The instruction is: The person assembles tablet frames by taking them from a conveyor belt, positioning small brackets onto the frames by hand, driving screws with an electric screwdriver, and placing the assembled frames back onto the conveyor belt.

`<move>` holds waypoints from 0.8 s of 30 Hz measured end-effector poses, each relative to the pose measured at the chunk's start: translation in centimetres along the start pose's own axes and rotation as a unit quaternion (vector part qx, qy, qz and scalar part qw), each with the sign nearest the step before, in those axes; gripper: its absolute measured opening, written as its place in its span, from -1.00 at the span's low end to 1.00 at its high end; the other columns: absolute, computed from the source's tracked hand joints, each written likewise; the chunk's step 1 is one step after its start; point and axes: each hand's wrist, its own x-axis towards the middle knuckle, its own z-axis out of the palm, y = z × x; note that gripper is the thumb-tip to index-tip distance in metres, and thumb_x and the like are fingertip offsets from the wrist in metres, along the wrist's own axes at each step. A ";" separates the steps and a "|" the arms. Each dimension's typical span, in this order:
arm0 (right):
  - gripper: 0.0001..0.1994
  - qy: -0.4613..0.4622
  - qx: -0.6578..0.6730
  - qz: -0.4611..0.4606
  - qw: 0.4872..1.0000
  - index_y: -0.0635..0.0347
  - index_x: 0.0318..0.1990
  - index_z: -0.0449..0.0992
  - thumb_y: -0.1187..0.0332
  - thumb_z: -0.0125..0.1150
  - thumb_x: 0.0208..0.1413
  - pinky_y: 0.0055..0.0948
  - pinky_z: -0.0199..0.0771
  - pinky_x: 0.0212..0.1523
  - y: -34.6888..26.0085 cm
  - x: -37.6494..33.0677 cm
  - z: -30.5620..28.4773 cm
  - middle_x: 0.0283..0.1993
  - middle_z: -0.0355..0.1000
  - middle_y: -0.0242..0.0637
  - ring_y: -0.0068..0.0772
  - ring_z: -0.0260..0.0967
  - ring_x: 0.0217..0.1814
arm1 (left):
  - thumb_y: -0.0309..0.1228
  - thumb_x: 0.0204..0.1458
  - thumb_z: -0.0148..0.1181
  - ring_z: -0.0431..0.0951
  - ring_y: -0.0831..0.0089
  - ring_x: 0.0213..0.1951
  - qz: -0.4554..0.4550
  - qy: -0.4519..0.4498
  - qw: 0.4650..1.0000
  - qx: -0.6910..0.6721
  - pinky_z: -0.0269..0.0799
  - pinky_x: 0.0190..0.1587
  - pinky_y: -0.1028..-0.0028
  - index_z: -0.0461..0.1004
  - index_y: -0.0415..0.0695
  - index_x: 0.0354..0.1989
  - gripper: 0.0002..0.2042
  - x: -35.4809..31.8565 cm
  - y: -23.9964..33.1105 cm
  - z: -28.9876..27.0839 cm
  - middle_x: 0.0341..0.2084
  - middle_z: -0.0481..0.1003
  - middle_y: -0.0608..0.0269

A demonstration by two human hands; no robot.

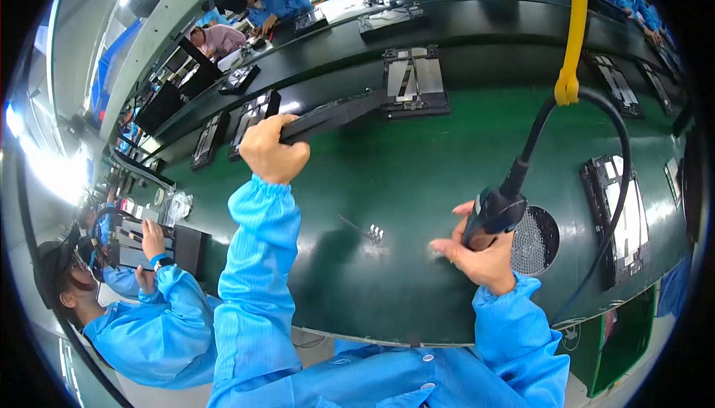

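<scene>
My left hand (274, 149) is closed on the near end of a flat black device panel (335, 115). It is raised above the green work surface and seen nearly edge-on. Its far end overlaps a black-framed unit with silver-white panels (414, 80). My right hand (484, 255) grips a black corded electric screwdriver (497, 214), thumb and forefinger stretched to the left; the tool's tip is hidden. Beside that hand lies a round dish of small grey parts (535, 240). Several small shiny metal pieces (375, 234) lie on the surface between my hands.
A yellow strap (572, 43) holds up the screwdriver's black cable (624, 155), which loops at the right. Another black-framed unit (617, 218) lies to the right. A co-worker in blue (149, 333) handles a dark panel close at my left. More units line the dark belt (491, 28).
</scene>
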 end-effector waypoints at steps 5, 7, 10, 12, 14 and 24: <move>-0.57 0.128 -0.003 -0.096 0.987 0.32 -0.18 0.36 0.62 0.38 -0.28 -0.69 0.18 -0.66 -2.6 0.6 -1.4 -0.67 0.30 -0.46 -0.69 0.23 -0.67 | -0.59 -0.59 0.09 0.55 0.23 -0.45 0.057 0.019 0.987 -0.146 0.44 -0.33 0.40 0.48 -0.19 -0.51 -0.71 -2.7 5.3 -3.5 -0.56 0.52 0.16; -0.57 0.158 -0.012 -0.139 0.977 0.33 -0.15 0.36 0.61 0.36 -0.26 -0.69 0.18 -0.67 -4.3 1.1 -2.4 -0.68 0.31 -0.43 -0.65 0.24 -0.69 | -0.57 -0.60 0.11 0.55 0.24 -0.43 0.089 -0.006 0.981 -0.173 0.44 -0.32 0.40 0.47 -0.20 -0.51 -0.71 -3.8 7.8 -4.6 -0.55 0.52 0.17; -0.56 0.185 -0.047 -0.196 0.962 0.38 -0.10 0.35 0.56 0.34 -0.22 -0.67 0.20 -0.65 -5.0 2.3 -5.2 -0.68 0.33 -0.42 -0.63 0.26 -0.70 | -0.54 -0.61 0.13 0.55 0.21 -0.38 0.092 -0.079 0.968 -0.218 0.44 -0.29 0.37 0.48 -0.23 -0.47 -0.67 -6.7 10.8 -6.8 -0.49 0.53 0.15; -0.56 0.195 -0.066 -0.211 0.956 0.41 -0.09 0.34 0.54 0.33 -0.20 -0.65 0.21 -0.63 -5.7 2.6 -6.7 -0.68 0.34 -0.41 -0.61 0.27 -0.70 | -0.53 -0.61 0.13 0.56 0.19 -0.31 0.128 -0.189 0.957 -0.179 0.44 -0.24 0.36 0.50 -0.25 -0.42 -0.63 -8.1 12.7 -8.0 -0.44 0.54 0.13; -0.59 0.197 -0.056 -0.218 0.954 0.39 -0.14 0.36 0.54 0.34 -0.21 -0.63 0.24 -0.61 -6.1 2.5 -8.1 -0.69 0.34 -0.39 -0.56 0.29 -0.70 | -0.50 -0.53 0.22 0.48 0.14 -0.12 0.112 -0.254 0.939 -0.202 0.34 -0.07 0.21 0.48 -0.27 -0.26 -0.54 -10.5 13.8 -9.0 -0.23 0.50 0.06; -0.76 0.177 -0.013 -0.219 0.959 0.30 -0.37 0.40 0.57 0.34 -0.22 -0.58 0.30 -0.64 -3.4 2.4 -9.3 -0.65 0.37 -0.33 -0.50 0.33 -0.70 | -0.63 -0.07 0.06 0.18 0.11 0.18 -0.157 -0.295 0.883 -0.329 0.06 0.19 0.32 0.23 -0.31 0.10 -0.53 -12.3 13.0 -2.0 0.10 0.24 -0.09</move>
